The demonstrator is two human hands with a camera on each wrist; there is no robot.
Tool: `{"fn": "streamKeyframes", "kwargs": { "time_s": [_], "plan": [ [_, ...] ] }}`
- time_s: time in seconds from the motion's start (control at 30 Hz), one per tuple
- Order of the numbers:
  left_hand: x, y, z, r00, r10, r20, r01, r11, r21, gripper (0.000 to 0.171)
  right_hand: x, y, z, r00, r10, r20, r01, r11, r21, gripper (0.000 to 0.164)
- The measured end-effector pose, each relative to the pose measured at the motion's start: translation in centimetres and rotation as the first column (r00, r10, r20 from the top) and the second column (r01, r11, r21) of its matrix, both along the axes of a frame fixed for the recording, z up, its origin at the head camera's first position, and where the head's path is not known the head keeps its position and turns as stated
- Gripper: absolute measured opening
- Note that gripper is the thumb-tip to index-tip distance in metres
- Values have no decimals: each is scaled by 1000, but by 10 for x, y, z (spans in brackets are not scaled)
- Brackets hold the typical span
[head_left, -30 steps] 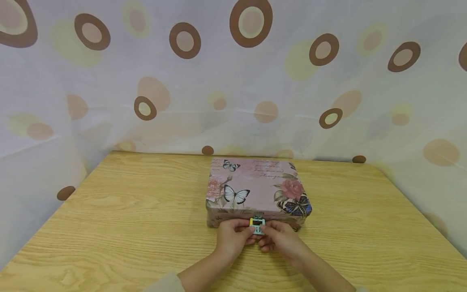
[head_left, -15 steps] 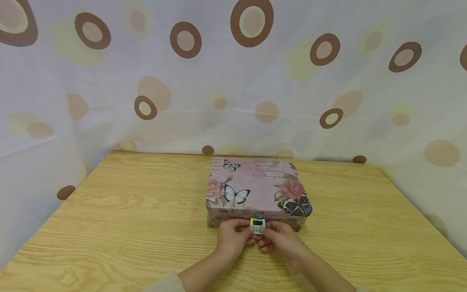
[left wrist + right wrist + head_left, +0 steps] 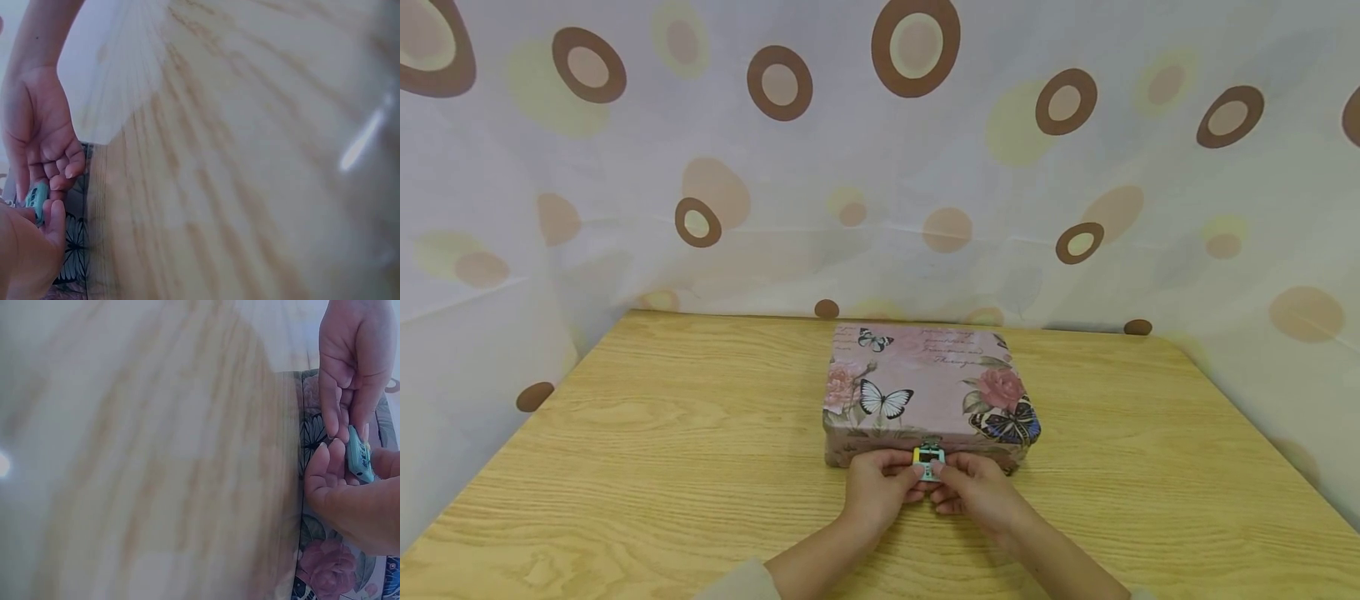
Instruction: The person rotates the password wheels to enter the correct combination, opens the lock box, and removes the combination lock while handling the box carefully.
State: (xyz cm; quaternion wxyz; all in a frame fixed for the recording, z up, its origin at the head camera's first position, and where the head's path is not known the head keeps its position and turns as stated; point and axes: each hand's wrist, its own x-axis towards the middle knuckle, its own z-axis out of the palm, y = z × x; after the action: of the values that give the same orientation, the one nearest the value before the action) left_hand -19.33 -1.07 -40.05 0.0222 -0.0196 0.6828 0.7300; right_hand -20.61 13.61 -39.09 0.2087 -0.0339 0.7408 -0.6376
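Observation:
A small teal combination padlock [image 3: 928, 469] with a yellow left edge hangs at the metal clasp [image 3: 932, 442] on the front of a pink box [image 3: 936, 396]. My left hand [image 3: 874, 490] pinches its left side between thumb and fingers. From the right, my right hand [image 3: 988, 497] holds it too, with the thumb over the lower front. A row of small dark number dials shows on the padlock [image 3: 358, 456] in the right wrist view. In the left wrist view the padlock [image 3: 37, 201] sits between the fingertips of both hands. The box's lid is closed.
Butterflies, roses and handwriting decorate the box lid. It stands toward the back of a light wooden table [image 3: 700, 433]. A pale curtain [image 3: 820, 167] with brown ring patterns hangs behind the table and along both sides.
Both hands stay at the padlock in front of the box. The right thumb has shifted slightly to the left over its lower front. The box has not moved.

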Motion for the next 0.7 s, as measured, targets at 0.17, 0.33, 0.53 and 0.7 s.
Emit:
{"fn": "streamKeyframes", "kwargs": {
  "time_s": [0.17,0.33,0.53,0.7],
  "plan": [
    [1,0,3,1000,3,7,-3,1000,13,19,2,-2,1,1000,-10,-10,10,1000,27,29],
    [0,0,1,1000,7,5,-7,1000,10,19,2,-3,1,1000,-22,-17,23,999,28,27],
    [-1,2,-2,1000,13,-11,-13,1000,-1,20,1,0,1,999,-47,0,47,999,21,29],
    [-2,2,-3,1000,14,-5,-14,1000,2,20,1,4,1,998,-56,24,56,998,17,29]
  ]
}}
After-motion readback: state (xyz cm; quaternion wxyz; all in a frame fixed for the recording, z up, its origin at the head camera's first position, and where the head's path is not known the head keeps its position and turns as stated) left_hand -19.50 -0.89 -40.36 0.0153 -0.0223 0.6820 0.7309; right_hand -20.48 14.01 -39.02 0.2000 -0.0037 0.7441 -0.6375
